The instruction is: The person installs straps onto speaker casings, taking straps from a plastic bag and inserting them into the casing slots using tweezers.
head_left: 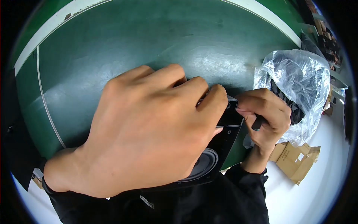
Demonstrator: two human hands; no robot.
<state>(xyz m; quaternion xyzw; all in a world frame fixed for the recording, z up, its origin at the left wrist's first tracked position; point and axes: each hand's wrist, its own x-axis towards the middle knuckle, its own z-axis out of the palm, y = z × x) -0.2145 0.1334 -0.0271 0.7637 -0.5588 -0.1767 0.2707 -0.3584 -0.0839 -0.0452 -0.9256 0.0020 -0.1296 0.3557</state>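
Note:
My left hand (pixel 149 115) is large in the foreground, its fingers curled over the top of a black speaker (pixel 227 140), and it hides most of that box. A round speaker cone (pixel 205 162) shows beneath its edge on the front panel. At the upper right corner of the speaker, my right hand (pixel 266 114) is closed in a pinch, the fingertips against the side. The blunt end of a small black stick-like tool (pixel 257 123) pokes out of its grip; the other end is hidden by the fingers.
To the right, a clear plastic bag (pixel 298 78) with black pieces inside lies on the green table (pixel 123 33). Lower down on the right is an opened cardboard box (pixel 298 160). A pale rim (pixel 257 7) borders the far side of the table.

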